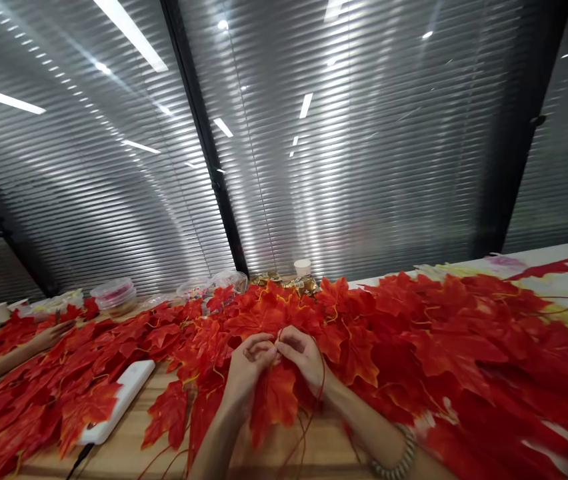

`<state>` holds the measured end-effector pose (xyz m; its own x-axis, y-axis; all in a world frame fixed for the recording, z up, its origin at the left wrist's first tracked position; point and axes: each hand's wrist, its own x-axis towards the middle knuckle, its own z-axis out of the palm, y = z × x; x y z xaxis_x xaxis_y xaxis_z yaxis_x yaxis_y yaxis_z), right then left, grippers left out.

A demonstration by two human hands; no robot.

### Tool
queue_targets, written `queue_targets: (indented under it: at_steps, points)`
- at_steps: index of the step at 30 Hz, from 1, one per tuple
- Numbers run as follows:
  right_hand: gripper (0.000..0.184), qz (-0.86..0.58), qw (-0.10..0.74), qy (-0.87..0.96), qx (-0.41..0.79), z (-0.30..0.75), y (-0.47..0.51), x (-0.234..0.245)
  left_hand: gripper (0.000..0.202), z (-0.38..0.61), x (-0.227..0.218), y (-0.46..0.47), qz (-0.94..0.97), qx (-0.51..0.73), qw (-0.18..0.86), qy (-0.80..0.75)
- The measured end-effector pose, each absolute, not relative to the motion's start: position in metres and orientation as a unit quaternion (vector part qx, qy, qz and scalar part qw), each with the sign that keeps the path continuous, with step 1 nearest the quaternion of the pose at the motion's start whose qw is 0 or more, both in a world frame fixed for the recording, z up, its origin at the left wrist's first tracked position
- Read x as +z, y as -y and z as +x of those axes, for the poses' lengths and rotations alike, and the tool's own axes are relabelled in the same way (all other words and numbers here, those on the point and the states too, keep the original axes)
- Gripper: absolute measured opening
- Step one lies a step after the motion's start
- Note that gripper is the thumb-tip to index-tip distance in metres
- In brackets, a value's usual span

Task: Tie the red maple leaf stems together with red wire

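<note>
Fingers point(295, 335) drawn in to a close pinch, left hand point(242, 371) and right hand point(307, 357) meeting at one leaf's point(275, 403) stem end.
Leaf hangs between your palms, above the near table point(137, 408) edge; red cord point(323, 373) loops over your right hand and trails below. I'd call this leaf unfinished: you haven't let go, and your fingertips hide whether the cord is fastened or which hand has it. Done: other leaves point(444, 347) lie heaped on both sides, some with cords showing; can't tell how many are joined. Left: can't count. Farther out: white box point(129, 393) on your left, co-worker's hand point(58, 331) in leaves beyond, tubs point(113, 293) and cup point(303, 268) behind.
</note>
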<state>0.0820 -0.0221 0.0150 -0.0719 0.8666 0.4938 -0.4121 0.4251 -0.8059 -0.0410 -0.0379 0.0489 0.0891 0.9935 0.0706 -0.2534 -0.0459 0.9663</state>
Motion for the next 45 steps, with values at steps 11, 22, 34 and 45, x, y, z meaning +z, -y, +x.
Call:
queue_targets:
  at_steps: [11, 22, 34, 45]
  points:
    - [0.015, -0.197, 0.656, 0.502, 0.528, 0.084, 0.023, 0.016, 0.030, -0.041, 0.076, 0.033, 0.583, 0.479, 0.514, -0.407]
    - [0.011, -0.220, 0.666, 0.549, 0.455, 0.085, 0.018, 0.011, 0.034, -0.036, 0.050, 0.029, 0.495, 0.552, 0.557, -0.374]
    - [0.012, -0.271, 0.677, 0.546, 0.412, 0.096, 0.010, 0.009, 0.037, -0.025, 0.034, 0.007, 0.471, 0.563, 0.595, -0.327]
    - [0.010, -0.267, 0.670, 0.613, 0.325, 0.101, 0.008, 0.010, 0.031, -0.029, 0.021, -0.002, 0.506, 0.566, 0.576, -0.301]
